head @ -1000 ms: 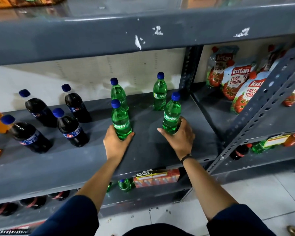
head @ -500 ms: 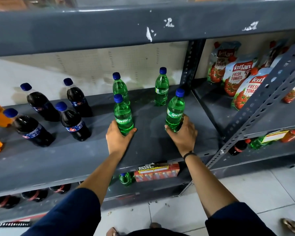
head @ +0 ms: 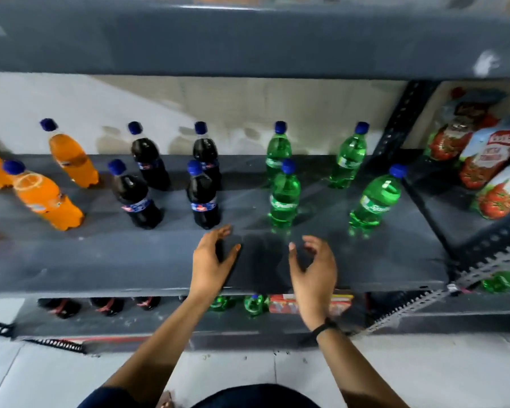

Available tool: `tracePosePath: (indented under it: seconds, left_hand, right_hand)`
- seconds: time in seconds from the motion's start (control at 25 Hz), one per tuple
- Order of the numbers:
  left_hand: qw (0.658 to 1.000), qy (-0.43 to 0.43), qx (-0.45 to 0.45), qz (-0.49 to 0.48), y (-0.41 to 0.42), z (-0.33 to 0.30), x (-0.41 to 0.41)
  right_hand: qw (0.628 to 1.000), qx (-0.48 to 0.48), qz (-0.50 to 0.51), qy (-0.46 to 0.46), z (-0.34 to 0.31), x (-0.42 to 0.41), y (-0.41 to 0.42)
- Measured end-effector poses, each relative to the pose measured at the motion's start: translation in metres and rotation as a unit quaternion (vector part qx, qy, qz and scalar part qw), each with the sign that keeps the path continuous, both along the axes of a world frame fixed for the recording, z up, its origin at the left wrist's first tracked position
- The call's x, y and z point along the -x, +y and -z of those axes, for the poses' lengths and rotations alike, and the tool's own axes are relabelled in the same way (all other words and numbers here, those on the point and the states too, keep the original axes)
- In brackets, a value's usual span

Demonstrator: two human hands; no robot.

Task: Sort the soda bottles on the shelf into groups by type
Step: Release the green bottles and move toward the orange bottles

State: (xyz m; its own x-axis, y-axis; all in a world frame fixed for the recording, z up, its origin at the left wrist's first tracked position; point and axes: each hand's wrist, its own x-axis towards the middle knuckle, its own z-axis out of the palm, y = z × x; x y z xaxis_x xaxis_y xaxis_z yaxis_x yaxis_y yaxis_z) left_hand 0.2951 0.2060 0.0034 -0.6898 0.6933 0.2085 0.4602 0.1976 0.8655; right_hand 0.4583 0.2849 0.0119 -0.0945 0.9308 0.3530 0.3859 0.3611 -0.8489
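On the grey shelf [head: 100, 260] stand three groups of blue-capped bottles. Several green Sprite bottles [head: 284, 198] are on the right, with one nearest the upright post [head: 374, 201]. Several dark cola bottles [head: 202, 201] stand in the middle. Orange soda bottles [head: 46, 198] stand at the left. My left hand [head: 211, 260] and my right hand [head: 314, 267] hover over the shelf's front edge, both empty with fingers apart, just short of the nearest cola and Sprite bottles.
Tomato sauce pouches [head: 483, 160] fill the neighbouring bay beyond a perforated post [head: 395, 125]. The lower shelf holds dark bottles [head: 62, 307], green bottles [head: 253, 303] and a red carton [head: 309, 303]. An upper shelf [head: 248, 39] overhangs. White floor tiles lie below.
Both hands have let go of the two front Sprite bottles and drawn back toward the shelf's front edge. The view has shifted left, so the orange bottles now show.
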Motion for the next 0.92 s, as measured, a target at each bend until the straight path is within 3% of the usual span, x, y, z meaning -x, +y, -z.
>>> tracePosePath:
  seconds: [0.08,0.2,0.36,0.6,0.92]
  left_hand:
    - [0.999,0.006,-0.018,-0.047,-0.041,-0.001,0.038]
    - [0.99,0.007,-0.043,-0.131,-0.11,-0.002,0.114]
    - [0.961,0.01,-0.069,-0.268,-0.204,-0.007,0.225]
    - [0.931,-0.013,-0.015,-0.366,-0.256,-0.015,0.346]
    - [0.919,-0.02,0.052,-0.39,-0.24,-0.01,0.393]
  right_hand:
    - [0.995,-0.017,-0.097,0.0,0.0,0.054,-0.039]
    - [0.971,0.045,-0.233,0.02,-0.002,0.145,-0.098]
    - [0.937,0.122,-0.325,0.029,-0.009,0.266,-0.173]
    - [0.949,0.165,-0.266,0.026,-0.014,0.38,-0.197]
    - [0.972,0.157,-0.171,-0.025,-0.012,0.415,-0.188]
